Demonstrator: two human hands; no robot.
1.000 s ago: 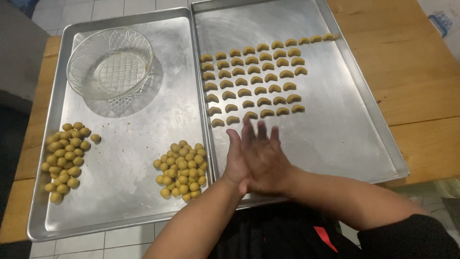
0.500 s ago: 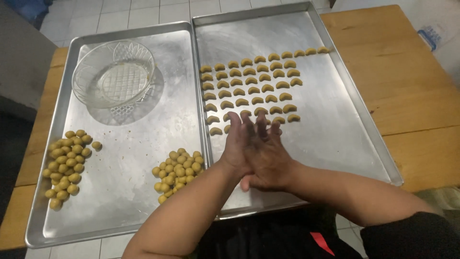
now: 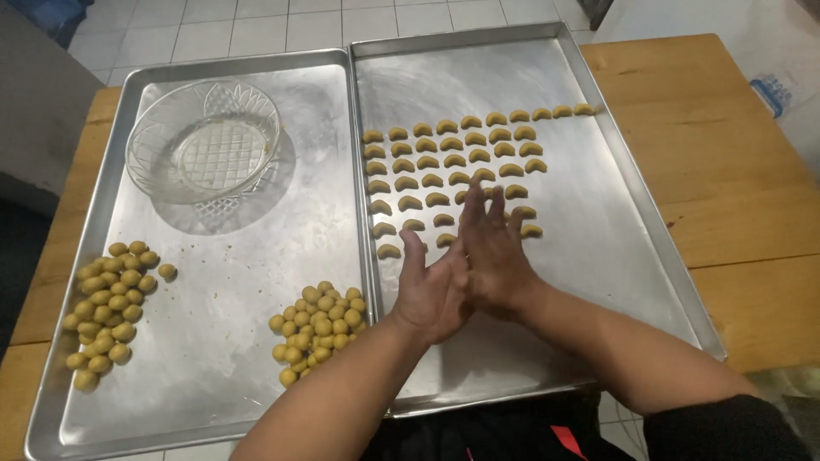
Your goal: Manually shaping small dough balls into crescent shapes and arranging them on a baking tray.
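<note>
Two large rectangular silver metal baking trays (image 3: 256, 376): brushed, dull sheen, smeared with pale film. Round clear cut-glass bowl (image 3: 203, 141), at far corner of left tray: glossy, diamond-patterned base. Small yellow-green dough balls (image 3: 318, 329) and crescent dough pieces (image 3: 444, 154): matt, smooth. Brown wooden table (image 3: 735, 188) beneath trays: grained, satin finish.

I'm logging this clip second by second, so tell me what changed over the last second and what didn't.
Little changed. The left hand and right hand stay pressed palm to palm over the right tray, the right sliding slightly forward across the left; whatever lies between them is hidden. Nothing was picked up or let go. The crescent pieces, both piles of dough balls, the glass bowl and left tray stayed put.
</note>
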